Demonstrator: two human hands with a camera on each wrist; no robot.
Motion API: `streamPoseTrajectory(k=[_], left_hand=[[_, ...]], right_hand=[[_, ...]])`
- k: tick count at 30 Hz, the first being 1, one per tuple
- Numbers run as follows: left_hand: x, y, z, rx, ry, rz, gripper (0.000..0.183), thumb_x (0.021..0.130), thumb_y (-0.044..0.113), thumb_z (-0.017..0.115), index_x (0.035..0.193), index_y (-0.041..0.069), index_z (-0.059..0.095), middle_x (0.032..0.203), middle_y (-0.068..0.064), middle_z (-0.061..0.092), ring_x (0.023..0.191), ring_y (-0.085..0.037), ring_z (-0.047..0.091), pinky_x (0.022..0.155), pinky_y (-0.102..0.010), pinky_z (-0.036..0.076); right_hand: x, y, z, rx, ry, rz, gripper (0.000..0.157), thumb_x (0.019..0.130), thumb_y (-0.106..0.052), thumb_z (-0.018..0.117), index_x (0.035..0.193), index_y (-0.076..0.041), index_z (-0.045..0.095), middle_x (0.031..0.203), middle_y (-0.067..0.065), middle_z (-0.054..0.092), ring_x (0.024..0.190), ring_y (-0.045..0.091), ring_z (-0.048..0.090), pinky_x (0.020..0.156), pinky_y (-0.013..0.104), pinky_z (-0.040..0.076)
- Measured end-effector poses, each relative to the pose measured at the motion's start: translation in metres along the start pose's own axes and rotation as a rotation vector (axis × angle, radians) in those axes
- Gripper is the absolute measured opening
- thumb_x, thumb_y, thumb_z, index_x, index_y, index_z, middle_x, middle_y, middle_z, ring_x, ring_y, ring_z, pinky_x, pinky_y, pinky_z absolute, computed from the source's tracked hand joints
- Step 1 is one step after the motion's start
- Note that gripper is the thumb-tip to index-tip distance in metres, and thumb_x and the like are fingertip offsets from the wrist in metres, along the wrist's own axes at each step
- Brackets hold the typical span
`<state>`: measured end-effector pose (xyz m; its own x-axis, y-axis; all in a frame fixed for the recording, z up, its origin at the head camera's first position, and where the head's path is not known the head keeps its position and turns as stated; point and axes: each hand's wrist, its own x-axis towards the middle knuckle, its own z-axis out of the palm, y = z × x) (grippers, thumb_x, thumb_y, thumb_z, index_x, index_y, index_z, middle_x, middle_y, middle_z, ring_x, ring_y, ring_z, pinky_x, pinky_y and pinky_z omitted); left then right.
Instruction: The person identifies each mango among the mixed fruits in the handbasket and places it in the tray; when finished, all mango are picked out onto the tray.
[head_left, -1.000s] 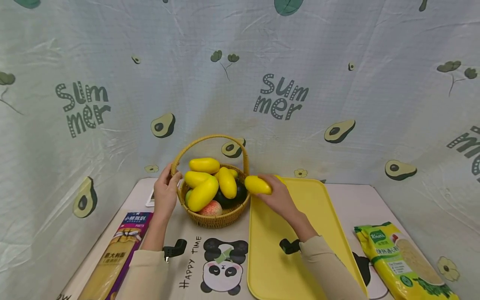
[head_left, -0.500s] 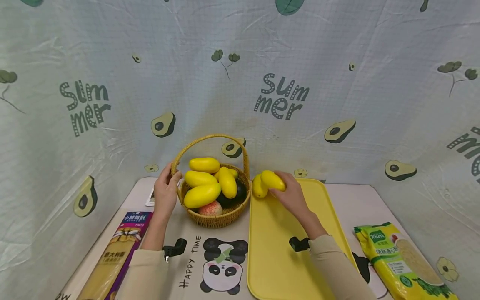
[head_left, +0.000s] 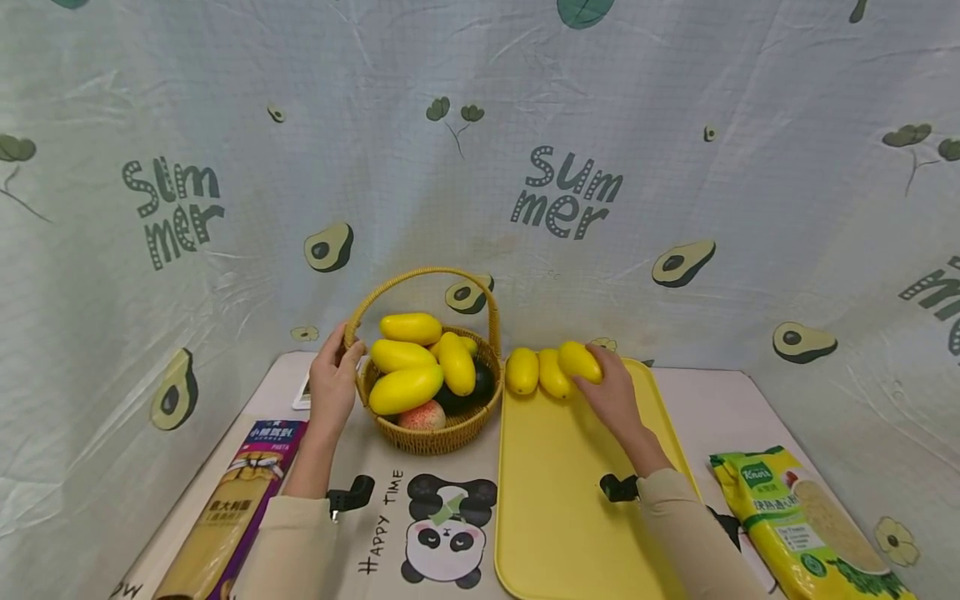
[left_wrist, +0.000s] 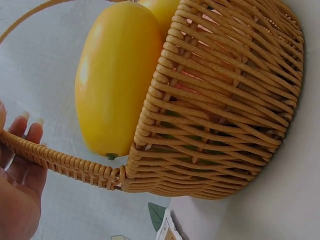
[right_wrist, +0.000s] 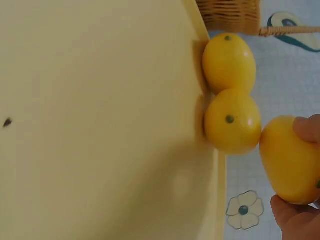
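My right hand (head_left: pixel 613 390) grips a yellow mango (head_left: pixel 580 362) above the far end of a yellow tray (head_left: pixel 562 483). In the right wrist view, thumb and fingers pinch that mango (right_wrist: pixel 287 160) from its sides. Two more mangoes lie side by side on the tray, a left mango (head_left: pixel 522 372) and a middle mango (head_left: pixel 554 374). On the left, my left hand (head_left: pixel 333 383) holds the side of the handle (left_wrist: pixel 65 162) of a wicker basket (head_left: pixel 427 442). Several mangoes (head_left: pixel 405 389), a peach (head_left: pixel 422 416) and a dark fruit (head_left: pixel 480 387) fill the basket.
A pasta packet (head_left: pixel 232 508) lies left of my left arm. At the right, a Knorr bag (head_left: pixel 806 517) lies beyond the tray. A panda print (head_left: pixel 447 533) marks the table in front of the basket. A patterned curtain (head_left: pixel 420 192) stands close behind everything.
My right hand has moved right along the tray's far end with a mango, uncovering two mangoes there. One mango in the basket has settled flatter. The left hand has stayed on the handle.
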<state>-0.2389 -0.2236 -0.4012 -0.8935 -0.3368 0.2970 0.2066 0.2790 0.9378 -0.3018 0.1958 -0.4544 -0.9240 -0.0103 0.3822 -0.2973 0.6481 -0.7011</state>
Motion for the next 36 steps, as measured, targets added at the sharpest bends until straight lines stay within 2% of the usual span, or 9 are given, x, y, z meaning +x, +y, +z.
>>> streamPoseTrajectory(k=[8, 13, 18, 27, 31, 36], left_hand=[[0.001, -0.002, -0.001, 0.009, -0.004, 0.008, 0.052, 0.105, 0.039, 0.046, 0.154, 0.023, 0.038, 0.135, -0.011, 0.056, 0.125, -0.021, 0.053, 0.117, -0.042, 0.037], [0.001, -0.003, 0.000, 0.011, 0.000, 0.013, 0.051, 0.105, 0.039, 0.047, 0.153, 0.023, 0.040, 0.133, -0.012, 0.057, 0.124, -0.022, 0.053, 0.117, -0.043, 0.037], [0.001, -0.003, 0.000, 0.016, 0.002, 0.017, 0.052, 0.105, 0.040, 0.047, 0.153, 0.023, 0.039, 0.134, -0.012, 0.058, 0.124, -0.022, 0.054, 0.116, -0.043, 0.038], [0.001, 0.001, -0.001, 0.021, 0.019, 0.037, 0.050, 0.105, 0.039, 0.047, 0.152, 0.024, 0.041, 0.128, -0.013, 0.059, 0.120, -0.021, 0.053, 0.116, -0.044, 0.038], [0.001, 0.000, 0.000, 0.017, 0.015, 0.034, 0.050, 0.105, 0.039, 0.047, 0.152, 0.024, 0.041, 0.129, -0.013, 0.058, 0.120, -0.021, 0.053, 0.116, -0.044, 0.038], [0.001, 0.001, 0.000, 0.000, -0.001, 0.009, 0.048, 0.105, 0.035, 0.046, 0.152, 0.025, 0.040, 0.132, -0.013, 0.058, 0.120, -0.018, 0.052, 0.117, -0.043, 0.037]], right_hand=[[-0.001, 0.017, -0.001, 0.010, 0.020, 0.052, 0.060, 0.090, -0.019, 0.070, 0.145, -0.007, 0.047, 0.146, 0.020, 0.046, 0.132, 0.039, 0.045, 0.111, 0.057, 0.035], [-0.002, 0.030, 0.001, -0.024, -0.009, 0.097, 0.060, 0.093, -0.019, 0.067, 0.146, -0.005, 0.044, 0.147, 0.022, 0.044, 0.133, 0.041, 0.043, 0.113, 0.057, 0.034], [-0.005, 0.039, 0.003, -0.087, -0.054, 0.107, 0.059, 0.093, -0.017, 0.067, 0.145, -0.001, 0.044, 0.145, 0.026, 0.043, 0.134, 0.044, 0.041, 0.114, 0.058, 0.032], [-0.005, 0.032, 0.006, -0.166, -0.176, 0.149, 0.067, 0.093, -0.023, 0.057, 0.152, -0.002, 0.035, 0.153, 0.026, 0.033, 0.137, 0.047, 0.039, 0.113, 0.060, 0.033], [-0.004, 0.033, 0.007, -0.186, -0.198, 0.166, 0.070, 0.092, -0.022, 0.053, 0.155, -0.002, 0.030, 0.154, 0.027, 0.030, 0.136, 0.047, 0.039, 0.112, 0.060, 0.034], [-0.004, 0.034, 0.007, -0.167, -0.187, 0.181, 0.070, 0.092, -0.021, 0.050, 0.155, -0.003, 0.027, 0.154, 0.027, 0.030, 0.137, 0.046, 0.038, 0.113, 0.059, 0.033]])
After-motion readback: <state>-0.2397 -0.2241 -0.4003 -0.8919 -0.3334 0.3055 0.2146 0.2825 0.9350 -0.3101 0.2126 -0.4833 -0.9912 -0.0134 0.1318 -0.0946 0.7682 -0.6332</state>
